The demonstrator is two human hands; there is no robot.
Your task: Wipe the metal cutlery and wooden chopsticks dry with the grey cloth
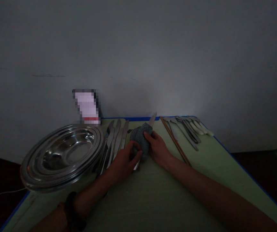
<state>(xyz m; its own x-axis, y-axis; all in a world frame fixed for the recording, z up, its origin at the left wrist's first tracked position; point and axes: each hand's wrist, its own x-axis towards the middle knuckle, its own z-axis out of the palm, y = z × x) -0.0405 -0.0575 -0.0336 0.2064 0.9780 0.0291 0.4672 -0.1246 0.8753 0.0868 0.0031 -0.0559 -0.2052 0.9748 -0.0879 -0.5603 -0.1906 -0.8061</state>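
Note:
Over the middle of the table, a grey-blue cloth (139,138) is wrapped round a table knife (153,120). The knife's blade sticks out past the cloth at the far end, and a bit of its handle shows below my left hand. My right hand (159,149) is closed on the cloth from the right, thumb on top. On the near side, my left hand (128,158) has its fingers curled round the handle end, partly against the cloth. Several more table knives (115,138) lie in a row just left of my hands, partly hidden by my left arm.
Stacked steel basins (56,174) stand at the left. A phone (87,108) leans on the wall behind them. Right of my hands lie wooden chopsticks (176,141), several forks (189,129) and white-handled utensils (201,126). The green table (167,199) has a blue edge against the wall.

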